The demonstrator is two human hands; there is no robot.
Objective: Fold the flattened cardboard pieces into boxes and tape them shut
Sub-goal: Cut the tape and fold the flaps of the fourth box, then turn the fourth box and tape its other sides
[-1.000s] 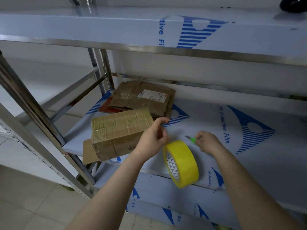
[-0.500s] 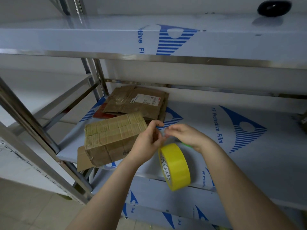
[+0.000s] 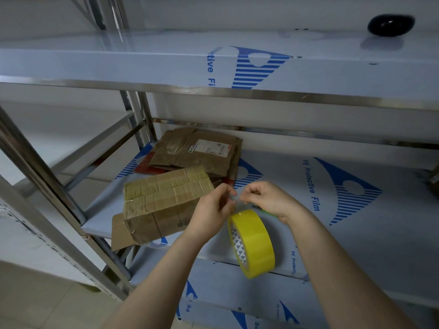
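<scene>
Two hands worked close together in front of me, above the front edge of the film-covered shelf (image 3: 356, 245). The left hand (image 3: 212, 211) had its fingers curled, with thumb and forefinger nipped together. The yellow tape roll (image 3: 255, 244) hung on edge directly beneath it, its top rim touching that hand. I could not tell exactly how the roll was carried.

The right hand (image 3: 269, 198) sat just beside the left, its thumb and forefinger also pinched tight, meeting the left fingertips above the roll. What they nipped looked like the roll's loose end, though the strip was too thin for me to see clearly. A green sliver (image 3: 266, 211) showed under the right palm, mostly hidden.

Left of the left hand, apart from the roll, a taped box (image 3: 164, 205) lay on the shelf near its front left corner, one flap poking past the edge. Behind that box, flattened cardboard pieces (image 3: 190, 153) lay stacked toward the back rail, a white label on the top piece.

Farther up, the upper shelf (image 3: 118, 65) wore the same blue-printed film, with a rounded black object (image 3: 390, 24) at its far right.
</scene>
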